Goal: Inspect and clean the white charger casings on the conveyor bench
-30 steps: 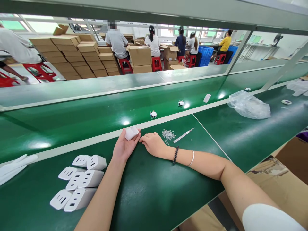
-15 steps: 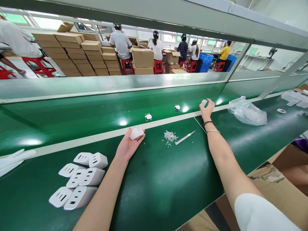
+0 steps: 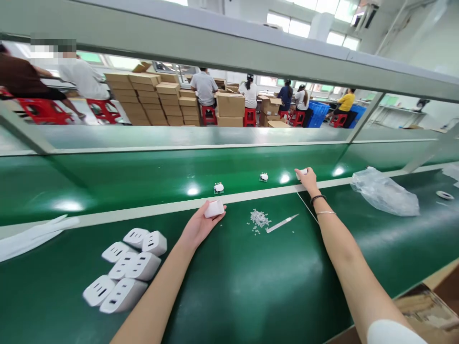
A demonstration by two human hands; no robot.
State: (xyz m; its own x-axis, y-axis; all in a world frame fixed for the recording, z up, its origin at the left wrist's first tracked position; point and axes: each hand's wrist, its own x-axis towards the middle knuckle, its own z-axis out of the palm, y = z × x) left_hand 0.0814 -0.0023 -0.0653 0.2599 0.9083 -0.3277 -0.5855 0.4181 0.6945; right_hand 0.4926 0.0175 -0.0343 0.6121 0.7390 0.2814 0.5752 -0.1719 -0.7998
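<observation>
A white plastic charger housing (image 3: pixel 214 209) rests in the fingers of my left hand (image 3: pixel 197 227), which is closed around its lower side. My right hand (image 3: pixel 309 181) reaches out over the pale strip at the belt's edge, pinching a small white plastic piece (image 3: pixel 301 173). Between the hands lie a heap of tiny clear pieces (image 3: pixel 258 219) and a slim pointed metal tool (image 3: pixel 283 223), perhaps tweezers. Two small circuit boards with white tops, one nearer my left hand (image 3: pixel 218 188) and another circuit board (image 3: pixel 264 177) nearer my right, sit on the green belt (image 3: pixel 161 179).
Several white slotted charger housings (image 3: pixel 131 272) stand grouped left of my left forearm. A white glove (image 3: pixel 39 236) lies at far left. On the right are a clear plastic bag (image 3: pixel 385 191) and a tape roll (image 3: pixel 444 195). A shelf beam (image 3: pixel 229 48) crosses overhead; people sit beyond.
The view has tilted up and turned left. My right hand has rotated, its back now more toward me, still pinching the white piece. My left hand keeps its housing, turned slightly.
</observation>
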